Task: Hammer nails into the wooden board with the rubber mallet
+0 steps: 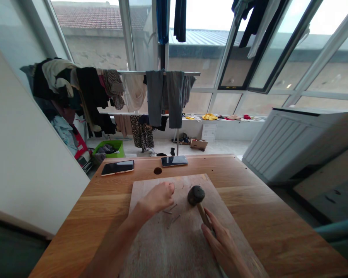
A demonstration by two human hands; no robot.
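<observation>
My right hand (220,237) is wrapped round the wooden handle of a hammer (196,195), whose dark, heavy head rests on or just above a worn wooden board (159,249). To the left of the hammer head, my left hand (159,197) is closed with its fingers curled in over the board. Whatever it may hold is hidden by the fingers. Several loose nails (167,212) lie on the board between the two hands. A few more small nails or marks show near the board's far edge, too small to make out.
The board lies on a wooden table (101,216) with a round hole (157,170). Two phones, a left one (117,167) and a right one (174,161), lie at the table's far edge. Beyond stand a loaded drying rack (174,72) and a green basket (120,148); a white cabinet (274,143) is at right.
</observation>
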